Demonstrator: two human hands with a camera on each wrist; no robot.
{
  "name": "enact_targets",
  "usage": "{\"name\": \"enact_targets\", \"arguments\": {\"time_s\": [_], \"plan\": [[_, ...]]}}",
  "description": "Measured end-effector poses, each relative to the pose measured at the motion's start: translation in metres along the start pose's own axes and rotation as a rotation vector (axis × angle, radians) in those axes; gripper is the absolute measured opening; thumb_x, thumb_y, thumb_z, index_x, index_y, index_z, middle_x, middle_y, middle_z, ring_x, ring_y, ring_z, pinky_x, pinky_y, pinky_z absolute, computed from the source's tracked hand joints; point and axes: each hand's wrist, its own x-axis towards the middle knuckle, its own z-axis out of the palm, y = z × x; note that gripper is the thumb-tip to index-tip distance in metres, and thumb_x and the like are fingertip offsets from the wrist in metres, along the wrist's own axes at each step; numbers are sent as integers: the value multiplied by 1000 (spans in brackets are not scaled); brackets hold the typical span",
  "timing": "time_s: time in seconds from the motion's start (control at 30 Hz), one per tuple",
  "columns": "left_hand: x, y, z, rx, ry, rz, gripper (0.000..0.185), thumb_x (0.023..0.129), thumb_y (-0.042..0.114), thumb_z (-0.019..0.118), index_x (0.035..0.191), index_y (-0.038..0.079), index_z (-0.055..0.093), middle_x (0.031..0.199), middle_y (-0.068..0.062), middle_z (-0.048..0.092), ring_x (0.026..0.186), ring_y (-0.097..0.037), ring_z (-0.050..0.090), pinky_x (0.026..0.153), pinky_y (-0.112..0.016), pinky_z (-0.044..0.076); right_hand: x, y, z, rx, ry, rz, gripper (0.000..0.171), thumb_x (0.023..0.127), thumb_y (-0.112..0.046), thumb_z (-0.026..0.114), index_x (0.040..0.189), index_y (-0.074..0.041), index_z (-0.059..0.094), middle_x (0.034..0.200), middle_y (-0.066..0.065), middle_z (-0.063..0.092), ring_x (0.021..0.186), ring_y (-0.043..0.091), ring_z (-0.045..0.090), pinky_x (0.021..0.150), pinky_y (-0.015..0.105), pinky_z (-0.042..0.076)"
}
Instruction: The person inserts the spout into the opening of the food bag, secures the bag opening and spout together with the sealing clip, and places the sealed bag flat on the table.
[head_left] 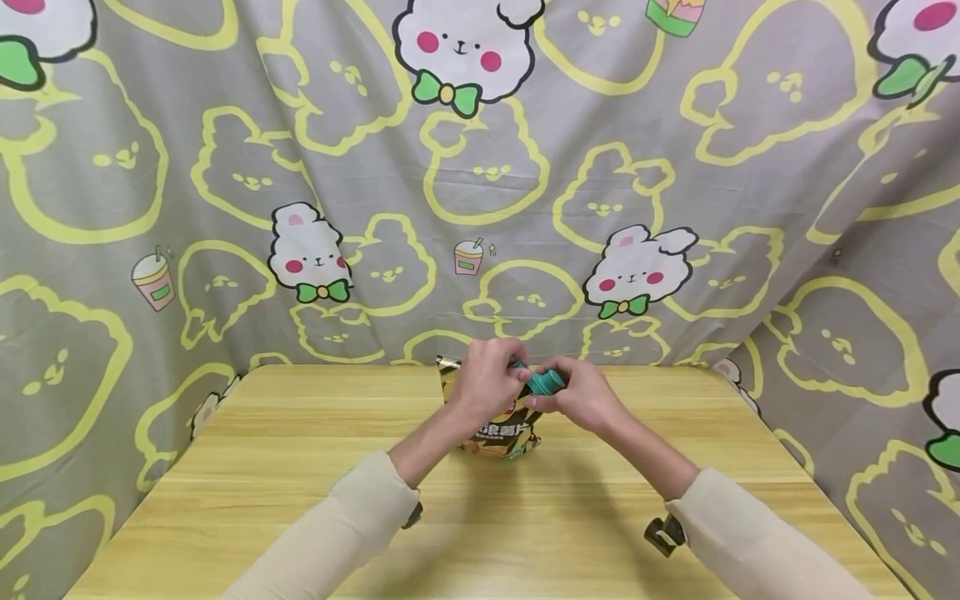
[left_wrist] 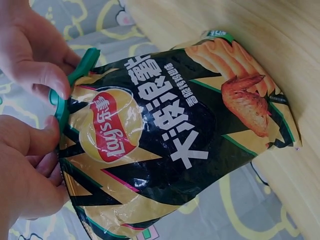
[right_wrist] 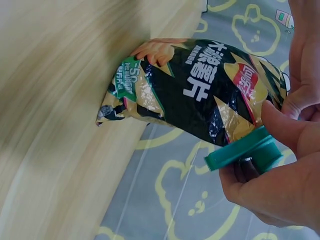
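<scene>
A black and gold bag of potato chips (left_wrist: 165, 125) stands upright on the table in the head view, its top edge at the hands. My left hand (head_left: 486, 382) pinches that top edge, thumb (left_wrist: 37, 135) on the front and fingers partly hidden behind the bag. A green bag clip (right_wrist: 245, 152) lies across a corner of the top edge. My right hand (head_left: 583, 393) holds the clip between thumb and fingers. In the left wrist view, the left thumb is right at the clip's lower end.
The bag's bottom stands on a light wooden table (head_left: 337, 500). Behind the table hangs a grey curtain (head_left: 487, 208) with yellow outlines and white cartoon animals. Small dark devices (head_left: 664, 535) sit at both sleeve cuffs.
</scene>
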Motion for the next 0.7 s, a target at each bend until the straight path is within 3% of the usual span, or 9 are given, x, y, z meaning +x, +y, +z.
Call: {"name": "enact_targets", "arguments": {"time_s": [0.2, 0.7], "plan": [[0, -1, 0, -6, 5, -6, 13, 86, -1, 76, 77, 7, 71, 71, -4, 73, 52, -6, 55, 49, -16, 44, 3, -2, 8, -10, 63, -3, 37, 79, -14, 88, 109, -3, 69, 106, 15, 69, 83, 23, 61, 68, 29, 52], [0, -1, 2, 15, 32, -4, 12, 86, -1, 76, 79, 7, 71, 73, -4, 73, 53, -7, 54, 49, -16, 43, 6, -5, 7, 1, 101, 28, 28, 77, -14, 88, 99, -5, 73, 93, 12, 71, 78, 21, 62, 64, 28, 50]]}}
